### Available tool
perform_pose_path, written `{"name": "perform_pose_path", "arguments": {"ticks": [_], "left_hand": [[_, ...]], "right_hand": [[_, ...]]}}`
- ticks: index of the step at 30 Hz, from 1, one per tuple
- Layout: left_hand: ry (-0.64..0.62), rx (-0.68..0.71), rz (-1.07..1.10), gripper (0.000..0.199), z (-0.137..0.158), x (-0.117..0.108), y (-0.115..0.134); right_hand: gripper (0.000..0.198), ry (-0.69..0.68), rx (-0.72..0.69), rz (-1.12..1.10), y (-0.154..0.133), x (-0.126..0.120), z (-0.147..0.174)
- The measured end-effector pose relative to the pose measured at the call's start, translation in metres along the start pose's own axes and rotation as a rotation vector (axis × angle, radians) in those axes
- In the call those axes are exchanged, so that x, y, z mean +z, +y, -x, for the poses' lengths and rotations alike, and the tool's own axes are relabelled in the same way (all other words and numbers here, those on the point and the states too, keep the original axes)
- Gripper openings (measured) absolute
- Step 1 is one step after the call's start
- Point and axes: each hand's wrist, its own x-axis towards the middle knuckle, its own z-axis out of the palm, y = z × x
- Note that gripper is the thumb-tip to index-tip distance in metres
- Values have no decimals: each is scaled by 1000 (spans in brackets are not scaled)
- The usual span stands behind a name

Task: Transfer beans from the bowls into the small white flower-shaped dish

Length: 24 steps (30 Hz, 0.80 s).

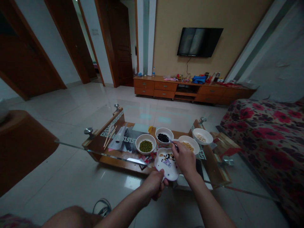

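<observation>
My left hand (pixel 155 183) grips the near rim of a white scalloped plate (pixel 169 175) with a purple cartoon print. Black beans and some pale yellow ones lie scattered on its far part. In my right hand (pixel 185 158) is a thin dark utensil (pixel 171 142); its exact kind is too small to tell. The tip reaches the right inner side of a white bowl (pixel 163 130) of black beans (pixel 162 137). Left of it stands a bowl (pixel 139 140) of green beans (pixel 145 146). To the right are a bowl (pixel 196 146) of yellow beans (pixel 187 145) and another (pixel 204 134) with pale pieces.
Everything stands on a glass-topped coffee table (pixel 95 148). Wooden chopsticks (pixel 110 136) and a plastic-wrapped roll (pixel 118 137) lie at its left. A floral-covered sofa (pixel 263 133) is on the right, a wooden stool (pixel 26 142) on the left. A low cabinet (pixel 165 85) stands beyond.
</observation>
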Motion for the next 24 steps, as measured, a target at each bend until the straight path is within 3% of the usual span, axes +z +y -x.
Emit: {"name": "perform_pose_path", "arguments": {"ticks": [6,15,24], "left_hand": [[5,6,-7,54,-3,-1,-2],[-21,16,48,50,-1,-2,-3],[-5,-2,31,51,0,-1,-3]], "right_hand": [[33,-61,91,54,-4,1,-7],[28,-78,123,132,3,-12,6],[25,-283,115,215,10,-22,17]]}}
